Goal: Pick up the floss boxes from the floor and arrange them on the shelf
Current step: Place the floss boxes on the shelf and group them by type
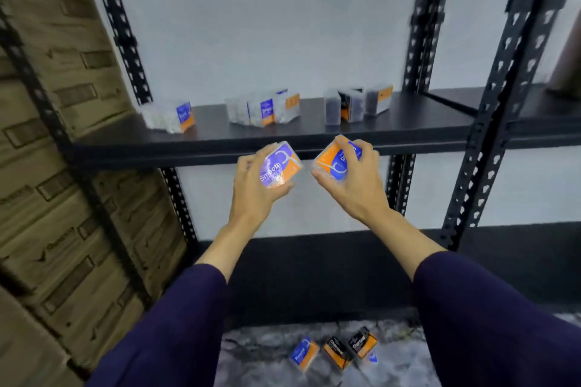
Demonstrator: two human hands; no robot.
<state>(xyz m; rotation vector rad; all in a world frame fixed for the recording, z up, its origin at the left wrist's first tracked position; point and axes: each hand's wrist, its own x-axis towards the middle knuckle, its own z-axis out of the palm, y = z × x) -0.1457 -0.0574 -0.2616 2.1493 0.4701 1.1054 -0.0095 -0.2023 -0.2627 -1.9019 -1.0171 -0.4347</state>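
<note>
Black shelf point(408, 122) carries grouped floss boxes. Left hand point(254, 188) grips one blue box point(278, 168), right hand point(358, 179) another point(336, 160), near its front edge; best set beside the matching blue group point(264, 108), labels outward.

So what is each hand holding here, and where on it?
Left hand grips a blue-and-orange floss box from beneath and along its sides. Right hand holds another box, fingers curled over its top.

The light is soft and even, with no strong shadows. Everything looks a bit blurry. The shelf posts point(515, 78) bend near the edges, far from each grip.
</note>
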